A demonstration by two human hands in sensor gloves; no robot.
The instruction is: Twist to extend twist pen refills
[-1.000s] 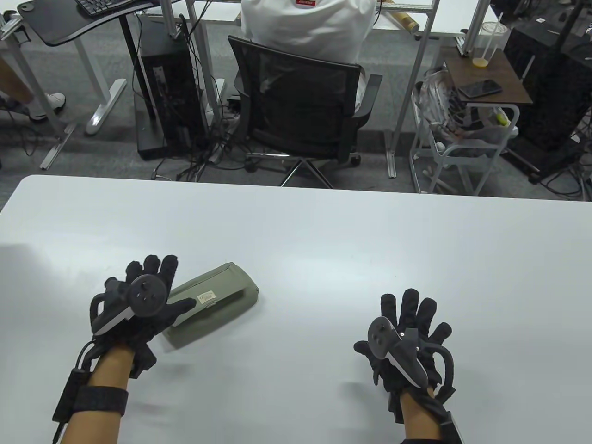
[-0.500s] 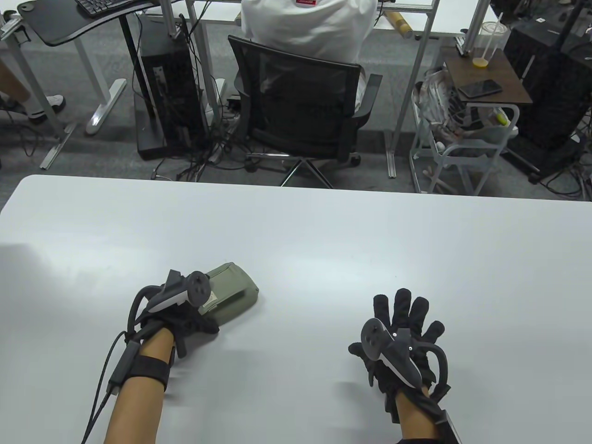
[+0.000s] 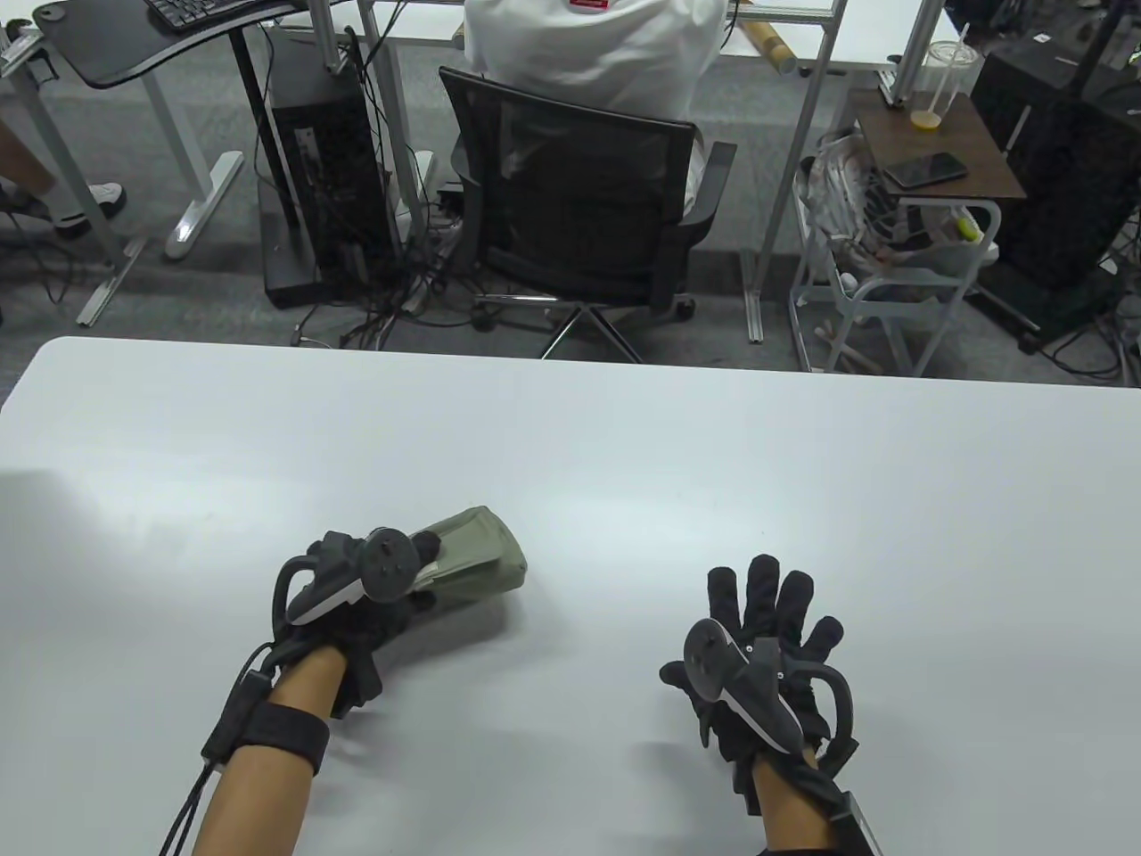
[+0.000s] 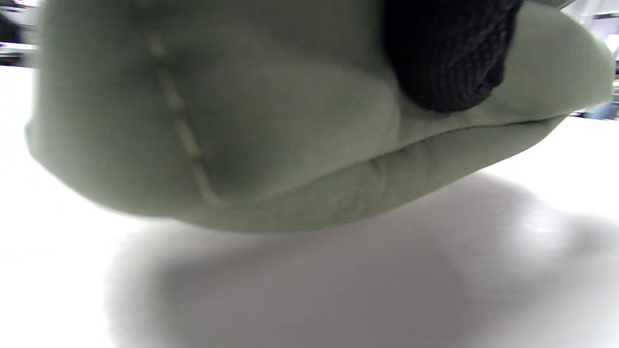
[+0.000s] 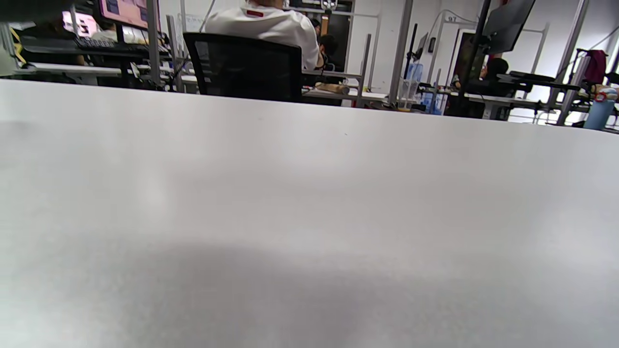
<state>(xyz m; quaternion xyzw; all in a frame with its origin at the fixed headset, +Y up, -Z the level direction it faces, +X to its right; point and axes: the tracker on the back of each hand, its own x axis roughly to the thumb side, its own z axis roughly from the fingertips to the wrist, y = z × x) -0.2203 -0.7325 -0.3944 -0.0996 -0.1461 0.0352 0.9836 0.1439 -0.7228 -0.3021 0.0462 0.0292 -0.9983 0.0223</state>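
Green fabric pouch (image 3: 477,557) gripped by left hand (image 3: 361,597), lifted off table (image 3: 624,464); right hand (image 3: 758,660) fingers spread, empty.

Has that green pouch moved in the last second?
Yes. The pouch, gripped by the left hand, has shifted right and up off the table.

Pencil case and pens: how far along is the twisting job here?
Done: nothing; no pen shows. In hand: the left hand grips the green pencil case, lifted off the white table. The right hand hovers spread, holding nothing. Left: opening the case, all twisting.
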